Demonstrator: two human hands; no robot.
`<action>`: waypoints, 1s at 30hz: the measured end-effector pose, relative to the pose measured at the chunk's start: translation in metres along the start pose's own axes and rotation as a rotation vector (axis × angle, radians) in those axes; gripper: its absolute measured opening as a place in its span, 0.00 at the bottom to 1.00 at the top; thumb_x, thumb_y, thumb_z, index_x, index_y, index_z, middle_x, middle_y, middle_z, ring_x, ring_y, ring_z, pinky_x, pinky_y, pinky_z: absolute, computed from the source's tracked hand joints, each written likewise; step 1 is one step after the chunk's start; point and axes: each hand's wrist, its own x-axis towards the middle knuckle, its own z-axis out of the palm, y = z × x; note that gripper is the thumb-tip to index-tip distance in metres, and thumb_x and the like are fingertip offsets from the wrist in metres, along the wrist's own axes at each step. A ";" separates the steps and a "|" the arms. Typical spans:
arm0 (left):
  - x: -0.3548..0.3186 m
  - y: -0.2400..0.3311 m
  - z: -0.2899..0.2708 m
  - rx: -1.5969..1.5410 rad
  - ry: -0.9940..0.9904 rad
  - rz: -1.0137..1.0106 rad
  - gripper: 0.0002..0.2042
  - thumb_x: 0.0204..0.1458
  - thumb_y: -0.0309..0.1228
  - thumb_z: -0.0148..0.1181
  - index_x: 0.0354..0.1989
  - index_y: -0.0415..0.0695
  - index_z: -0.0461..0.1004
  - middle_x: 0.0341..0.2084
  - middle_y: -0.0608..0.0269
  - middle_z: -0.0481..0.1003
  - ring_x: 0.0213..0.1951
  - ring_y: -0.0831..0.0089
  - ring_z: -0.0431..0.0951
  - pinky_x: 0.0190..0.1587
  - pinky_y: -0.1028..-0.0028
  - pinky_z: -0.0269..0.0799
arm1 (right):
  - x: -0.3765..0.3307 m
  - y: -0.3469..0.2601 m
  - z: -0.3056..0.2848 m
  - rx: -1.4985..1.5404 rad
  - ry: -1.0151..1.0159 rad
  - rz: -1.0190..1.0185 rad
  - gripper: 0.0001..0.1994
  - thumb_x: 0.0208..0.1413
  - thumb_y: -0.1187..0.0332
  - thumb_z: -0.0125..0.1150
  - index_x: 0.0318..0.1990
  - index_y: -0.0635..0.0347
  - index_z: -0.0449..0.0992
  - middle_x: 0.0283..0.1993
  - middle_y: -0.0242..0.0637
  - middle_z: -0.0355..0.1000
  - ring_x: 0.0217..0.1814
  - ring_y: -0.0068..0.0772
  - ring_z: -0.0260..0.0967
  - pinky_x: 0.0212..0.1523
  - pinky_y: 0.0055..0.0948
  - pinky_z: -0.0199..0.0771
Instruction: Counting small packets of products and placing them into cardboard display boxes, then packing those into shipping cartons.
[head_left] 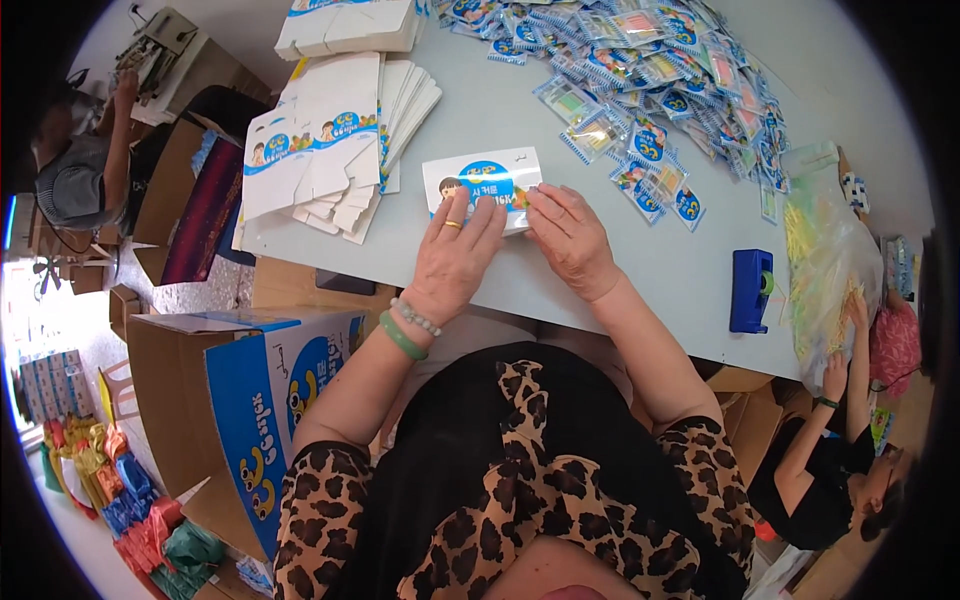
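A small white and blue printed carton [485, 170] lies on the table in front of me. My left hand [460, 250] holds its near left part, with the fingers laid across the printed top and the thumb hidden. Around the near right corner of the carton are the fingers of my right hand [572, 240], held close together; that thumb is hidden too. To the left, flat unfolded cartons [335, 135] with the same print lie in a fanned stack. Small printed clear packets [650, 70] are heaped at the far right, and several have slid toward the carton.
A blue tape dispenser [750, 290] stands near the table's right edge beside a clear plastic bag [830, 260]. A large open cardboard box [240, 400] is by my left arm. One person [85, 170] sits at far left; another person [820, 470] reaches in at right.
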 end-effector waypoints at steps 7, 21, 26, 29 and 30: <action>0.011 0.001 0.001 0.137 -0.124 -0.169 0.41 0.37 0.38 0.70 0.62 0.39 0.58 0.59 0.46 0.62 0.61 0.50 0.62 0.62 0.55 0.58 | 0.016 -0.011 -0.004 0.018 -0.181 0.076 0.23 0.39 0.76 0.66 0.47 0.62 0.69 0.60 0.39 0.64 0.65 0.44 0.59 0.62 0.46 0.61; 0.035 -0.006 -0.024 0.056 -0.238 -0.047 0.34 0.43 0.40 0.66 0.57 0.38 0.63 0.60 0.46 0.61 0.62 0.44 0.57 0.65 0.49 0.48 | -0.002 0.017 0.023 0.025 -0.204 0.060 0.31 0.44 0.64 0.65 0.60 0.43 0.67 0.67 0.24 0.59 0.71 0.34 0.52 0.66 0.48 0.51; 0.040 0.005 -0.011 0.145 -0.302 -0.091 0.38 0.41 0.40 0.69 0.59 0.34 0.59 0.61 0.43 0.59 0.64 0.43 0.54 0.66 0.50 0.46 | -0.006 0.015 0.031 -0.027 -0.131 0.023 0.27 0.51 0.58 0.57 0.62 0.40 0.65 0.67 0.21 0.59 0.70 0.34 0.54 0.64 0.52 0.55; 0.035 0.003 0.015 0.170 -0.185 0.064 0.33 0.50 0.42 0.62 0.59 0.33 0.61 0.57 0.42 0.64 0.62 0.50 0.61 0.67 0.55 0.46 | -0.015 0.023 0.040 -0.074 0.133 -0.018 0.20 0.50 0.57 0.56 0.52 0.44 0.72 0.53 0.25 0.72 0.60 0.36 0.64 0.58 0.47 0.64; 0.030 -0.004 0.010 0.195 -0.170 0.084 0.30 0.51 0.41 0.62 0.57 0.33 0.64 0.57 0.45 0.66 0.61 0.52 0.63 0.67 0.55 0.47 | -0.001 0.008 0.024 0.010 0.129 0.048 0.16 0.49 0.57 0.56 0.46 0.46 0.74 0.44 0.27 0.74 0.54 0.35 0.67 0.48 0.41 0.69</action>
